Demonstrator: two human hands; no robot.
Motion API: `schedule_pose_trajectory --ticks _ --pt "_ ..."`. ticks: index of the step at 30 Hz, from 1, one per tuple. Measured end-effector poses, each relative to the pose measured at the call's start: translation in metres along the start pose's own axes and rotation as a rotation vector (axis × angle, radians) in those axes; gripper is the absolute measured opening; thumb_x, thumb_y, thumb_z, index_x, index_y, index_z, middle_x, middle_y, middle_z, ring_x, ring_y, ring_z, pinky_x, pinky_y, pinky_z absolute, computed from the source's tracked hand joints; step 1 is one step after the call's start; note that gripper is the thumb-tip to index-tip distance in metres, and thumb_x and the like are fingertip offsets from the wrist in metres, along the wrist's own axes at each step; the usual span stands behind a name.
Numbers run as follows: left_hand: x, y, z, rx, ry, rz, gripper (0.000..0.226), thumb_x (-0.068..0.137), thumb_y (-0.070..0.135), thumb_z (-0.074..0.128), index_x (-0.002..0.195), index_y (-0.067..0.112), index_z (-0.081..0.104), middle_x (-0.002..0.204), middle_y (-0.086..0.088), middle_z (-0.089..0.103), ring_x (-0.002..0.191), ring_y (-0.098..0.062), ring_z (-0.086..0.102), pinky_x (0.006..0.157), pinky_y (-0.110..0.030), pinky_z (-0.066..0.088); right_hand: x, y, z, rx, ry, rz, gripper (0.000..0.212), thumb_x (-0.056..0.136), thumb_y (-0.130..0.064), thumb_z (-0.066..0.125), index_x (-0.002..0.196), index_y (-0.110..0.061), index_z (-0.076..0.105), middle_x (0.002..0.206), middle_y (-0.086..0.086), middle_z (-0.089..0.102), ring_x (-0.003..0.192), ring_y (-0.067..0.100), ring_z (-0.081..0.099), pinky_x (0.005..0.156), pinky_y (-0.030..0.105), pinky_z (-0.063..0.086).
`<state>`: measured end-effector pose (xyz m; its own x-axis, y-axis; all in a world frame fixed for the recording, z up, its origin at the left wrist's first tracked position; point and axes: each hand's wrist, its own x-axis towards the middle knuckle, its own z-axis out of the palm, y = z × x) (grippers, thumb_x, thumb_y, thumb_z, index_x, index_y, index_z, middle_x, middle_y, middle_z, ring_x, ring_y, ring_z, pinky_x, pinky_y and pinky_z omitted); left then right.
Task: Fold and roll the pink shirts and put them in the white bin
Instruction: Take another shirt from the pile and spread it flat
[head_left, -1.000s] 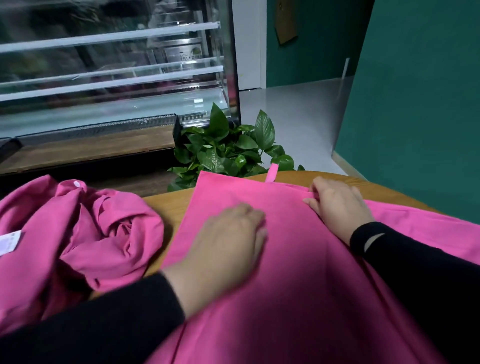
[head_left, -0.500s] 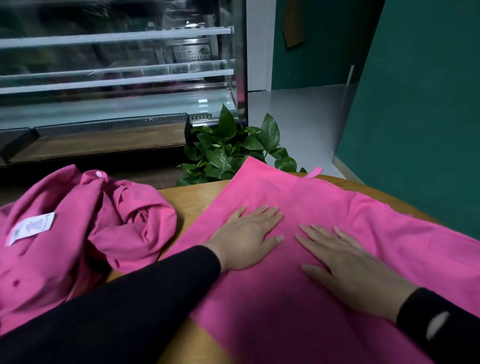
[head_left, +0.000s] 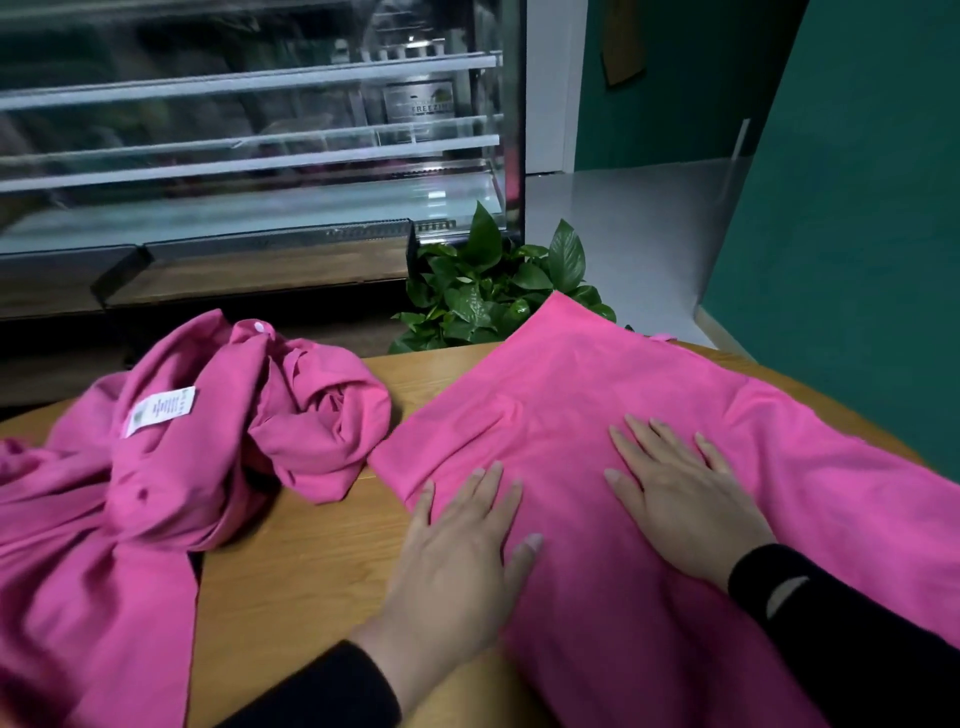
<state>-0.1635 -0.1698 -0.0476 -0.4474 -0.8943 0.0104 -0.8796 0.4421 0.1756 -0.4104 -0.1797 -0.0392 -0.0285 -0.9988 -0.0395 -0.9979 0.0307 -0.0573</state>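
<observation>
Both hands lie flat with fingers spread, holding nothing. The left hand (head_left: 457, 551) and right hand (head_left: 680, 493) press on the pink shirt (head_left: 597, 395) spread under their fingertips on the table (head_left: 311, 561). A crumpled pink shirt (head_left: 171, 467) lies left of the left fingers.

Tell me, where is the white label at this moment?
In the head view the white label lies at the left, on the crumpled pink shirt, left of the flat pink shirt under both hands.
</observation>
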Motion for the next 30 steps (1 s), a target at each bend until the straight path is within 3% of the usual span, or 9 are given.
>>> schedule_pose_trajectory --ticks 3,6,7,9,14,21,24,26,30 --pt "0.028 -0.023 -0.014 -0.056 -0.090 0.119 0.066 0.097 0.067 0.020 0.157 0.040 0.013 0.161 0.021 -0.003 0.150 0.001 -0.006 0.124 -0.043 -0.005 -0.002 -0.010 0.004 -0.010 0.041 0.111 0.080 0.090 -0.061 -0.008 0.160 -0.030 0.014 0.169 -0.008 0.010 0.155 0.014 0.008 0.125 0.048 0.008" --pt "0.060 -0.045 -0.031 -0.290 0.025 0.104 0.043 0.104 0.045 0.040 0.143 0.032 0.051 0.150 0.009 0.048 0.140 -0.011 0.043 0.119 -0.034 0.029 -0.004 -0.017 0.006 0.015 0.073 0.190 0.068 0.099 -0.057 0.005 0.160 -0.029 0.019 0.168 -0.007 0.014 0.155 0.015 0.011 0.125 0.049 0.009" --pt "0.072 -0.053 -0.039 -0.290 0.168 0.064 0.036 0.104 0.037 0.045 0.134 0.026 0.059 0.134 0.000 0.064 0.125 -0.019 0.059 0.107 -0.034 0.044 -0.005 -0.018 0.006 0.017 0.078 0.193 0.067 0.100 -0.056 0.006 0.159 -0.029 0.020 0.168 -0.006 0.015 0.155 0.015 0.012 0.125 0.048 0.009" --pt "0.098 -0.072 -0.057 -0.070 0.358 -0.023 0.029 0.102 0.030 0.051 0.123 0.015 0.064 0.114 -0.010 0.070 0.104 -0.031 0.067 0.091 -0.039 0.053 -0.005 -0.017 0.007 0.027 0.086 0.190 0.065 0.101 -0.056 0.010 0.159 -0.030 0.022 0.168 -0.006 0.016 0.155 0.015 0.012 0.125 0.048 0.009" --pt "0.132 -0.096 -0.088 0.278 -0.154 -0.238 0.021 0.100 0.030 0.050 0.096 0.013 0.062 0.107 -0.013 0.070 0.095 -0.032 0.065 0.077 -0.035 0.050 -0.005 -0.014 0.009 0.031 0.108 0.197 0.063 0.101 -0.056 0.018 0.158 -0.030 0.024 0.168 -0.005 0.018 0.154 0.016 0.014 0.125 0.047 0.010" --pt "0.138 -0.082 -0.091 0.314 -0.389 -0.309 0.023 0.091 0.010 0.050 0.069 0.010 0.056 0.060 -0.002 0.058 0.051 -0.020 0.056 0.060 -0.030 0.051 -0.010 -0.019 0.011 0.015 0.127 0.202 0.078 0.092 -0.062 0.003 0.156 -0.029 0.033 0.165 0.000 0.027 0.153 0.020 0.021 0.123 0.053 0.013" --pt "0.140 -0.077 -0.091 0.197 -0.392 -0.338 0.026 0.092 0.007 0.047 0.069 0.007 0.059 0.054 -0.004 0.063 0.038 -0.019 0.057 0.042 -0.023 0.044 -0.012 -0.022 0.011 -0.013 0.115 -0.036 0.073 0.097 -0.065 0.011 0.146 -0.026 0.050 0.157 0.003 0.043 0.147 0.020 0.036 0.119 0.054 0.023" --pt "0.147 -0.085 -0.097 0.117 -0.281 -0.365 0.028 0.093 0.006 0.048 0.068 0.007 0.063 0.055 -0.003 0.068 0.040 -0.019 0.061 0.040 -0.021 0.044 -0.015 -0.027 0.013 -0.062 0.126 -0.242 0.066 0.099 -0.064 0.022 0.140 -0.026 0.057 0.149 0.000 0.053 0.139 0.016 0.049 0.115 0.050 0.033" --pt "0.166 -0.106 -0.108 0.220 0.149 -0.312 0.015 0.089 0.006 0.048 0.098 0.008 0.061 0.098 -0.017 0.070 0.089 -0.039 0.067 0.070 -0.040 0.052 -0.014 -0.042 0.013 -0.043 0.126 -0.306 0.064 0.099 -0.064 0.026 0.137 -0.025 0.061 0.145 -0.001 0.057 0.133 0.018 0.055 0.104 0.055 0.047"
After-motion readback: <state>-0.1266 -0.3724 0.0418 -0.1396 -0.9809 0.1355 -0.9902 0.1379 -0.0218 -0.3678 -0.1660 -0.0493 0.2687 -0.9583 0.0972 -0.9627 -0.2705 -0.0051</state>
